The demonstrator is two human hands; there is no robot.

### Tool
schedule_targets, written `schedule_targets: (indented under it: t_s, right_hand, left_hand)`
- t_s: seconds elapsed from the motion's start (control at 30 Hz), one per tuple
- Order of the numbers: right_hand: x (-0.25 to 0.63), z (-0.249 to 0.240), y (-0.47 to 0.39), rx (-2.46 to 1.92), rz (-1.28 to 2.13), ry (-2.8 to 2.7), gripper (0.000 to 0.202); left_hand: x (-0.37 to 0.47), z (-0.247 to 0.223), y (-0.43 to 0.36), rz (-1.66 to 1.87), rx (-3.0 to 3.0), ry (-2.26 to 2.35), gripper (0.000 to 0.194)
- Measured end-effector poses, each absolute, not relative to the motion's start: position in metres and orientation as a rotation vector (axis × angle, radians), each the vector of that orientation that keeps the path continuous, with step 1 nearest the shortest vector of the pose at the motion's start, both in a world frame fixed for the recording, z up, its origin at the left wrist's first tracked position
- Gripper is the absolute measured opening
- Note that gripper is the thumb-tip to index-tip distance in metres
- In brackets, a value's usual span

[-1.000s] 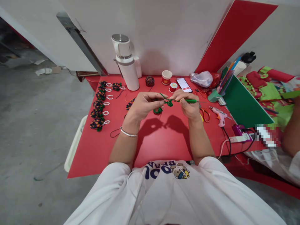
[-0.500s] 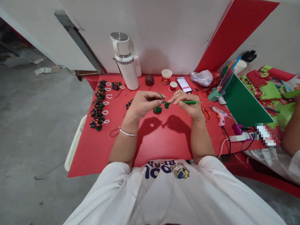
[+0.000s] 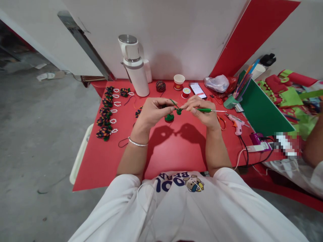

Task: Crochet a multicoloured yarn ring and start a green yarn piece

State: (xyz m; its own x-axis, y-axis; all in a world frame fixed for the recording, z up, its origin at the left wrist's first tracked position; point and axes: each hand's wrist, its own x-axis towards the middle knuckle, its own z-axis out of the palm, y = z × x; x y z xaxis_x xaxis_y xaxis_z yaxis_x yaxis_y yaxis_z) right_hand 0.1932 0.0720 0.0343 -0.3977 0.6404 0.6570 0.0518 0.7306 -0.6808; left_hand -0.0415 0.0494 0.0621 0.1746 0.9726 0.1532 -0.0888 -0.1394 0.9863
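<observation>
My right hand (image 3: 204, 111) is closed on a crochet hook (image 3: 205, 110) with a green grip, its bare metal end pointing right. Between my fingertips hangs a small piece of green crochet (image 3: 179, 111), at the hook's working end. My left hand (image 3: 156, 110) pinches the green yarn (image 3: 173, 102) that runs to this piece, and its fingers are closed. Below the left fingertips lies a ball of green yarn (image 3: 169, 117) on the red table (image 3: 171, 158). Partly behind the left hand shows a multicoloured knitted piece (image 3: 138, 112).
Multicoloured yarn pieces with bead loops (image 3: 104, 121) line the left side. A white flask (image 3: 137, 79), dark yarn ball (image 3: 160, 86), paper cup (image 3: 179, 82), thread spool (image 3: 186, 92) and phone (image 3: 198, 90) stand behind. Right are orange-handled scissors (image 3: 222, 123), a glue gun (image 3: 237, 123) and another person's arm (image 3: 313, 144).
The hook has turned slightly in my right hand, so its metal rear end shows more clearly. Both hands stay in almost the same place.
</observation>
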Motion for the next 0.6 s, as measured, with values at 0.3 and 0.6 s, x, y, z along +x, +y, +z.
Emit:
schedule_targets:
  t_s: [0.3,0.6]
  right_hand:
    - [0.188,0.042,0.065,-0.565,0.438,-1.982,0.015]
    - [0.165,0.031,0.054,-0.66,-0.068,-1.968,0.015]
  left_hand:
    - [-0.041,0.055,0.053,1.265,1.309,0.951,0.015]
    - [-0.034,0.05,0.059,1.301,0.923,0.776,0.035]
